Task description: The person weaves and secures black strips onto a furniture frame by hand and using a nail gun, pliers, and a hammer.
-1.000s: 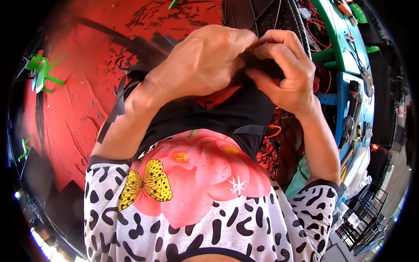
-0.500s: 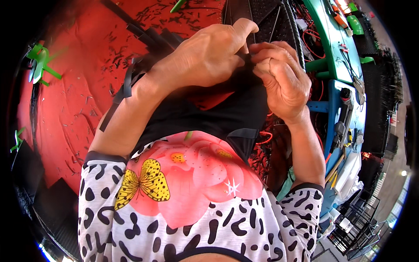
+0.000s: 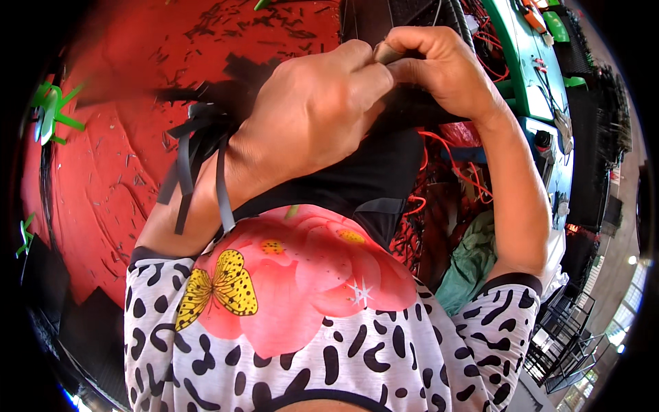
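Observation:
My left hand (image 3: 309, 117) is closed, knuckles up, its fingertips meeting those of my right hand (image 3: 439, 69) at the top middle. Between the fingertips both hands pinch the upper edge of a black sheet (image 3: 374, 175) that hangs down toward my chest. A small tan piece (image 3: 386, 52) shows where the fingers meet; what it is I cannot tell. Several narrow black strips (image 3: 199, 165) dangle beside my left wrist and forearm. The gripped part of the sheet is hidden by the fingers.
Under the hands lies a red work surface (image 3: 117, 178) strewn with small black offcuts. Green plastic pieces (image 3: 51, 113) sit at its left edge. A green bench (image 3: 528, 62) with tools runs along the right, with red wires (image 3: 439, 154) and a teal cloth (image 3: 470, 264) below it.
Both hands have risen toward the top of the view and stayed pressed together. The black strips by my left wrist have come into sight.

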The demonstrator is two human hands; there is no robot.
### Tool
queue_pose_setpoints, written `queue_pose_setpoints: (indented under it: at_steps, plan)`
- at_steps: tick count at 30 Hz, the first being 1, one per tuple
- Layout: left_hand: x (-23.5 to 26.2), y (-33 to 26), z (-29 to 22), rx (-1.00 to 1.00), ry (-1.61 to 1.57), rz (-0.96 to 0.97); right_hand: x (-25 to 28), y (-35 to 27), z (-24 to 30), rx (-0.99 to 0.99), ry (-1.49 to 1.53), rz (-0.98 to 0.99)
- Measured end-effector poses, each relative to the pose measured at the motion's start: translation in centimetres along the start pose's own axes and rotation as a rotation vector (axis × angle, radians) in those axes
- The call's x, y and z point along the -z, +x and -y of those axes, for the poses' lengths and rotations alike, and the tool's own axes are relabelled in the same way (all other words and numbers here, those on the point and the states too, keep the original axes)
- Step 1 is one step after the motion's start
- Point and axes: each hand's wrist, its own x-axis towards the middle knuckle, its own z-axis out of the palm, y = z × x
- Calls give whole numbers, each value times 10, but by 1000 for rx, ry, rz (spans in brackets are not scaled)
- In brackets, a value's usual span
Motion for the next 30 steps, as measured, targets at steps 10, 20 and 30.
queue_pose_setpoints:
  at_steps: [10, 20, 30]
  plan:
    - [-1, 3, 3, 15, 4, 146, -13, 14, -9, -44, -317, -37]
    - [2, 13, -6, -98, -44, 179, 7, -192, -76, -236, -472, -1296]
    - [1, 20, -11, 211, -105, 279, 140, -358, -220, -1566, -636, -753]
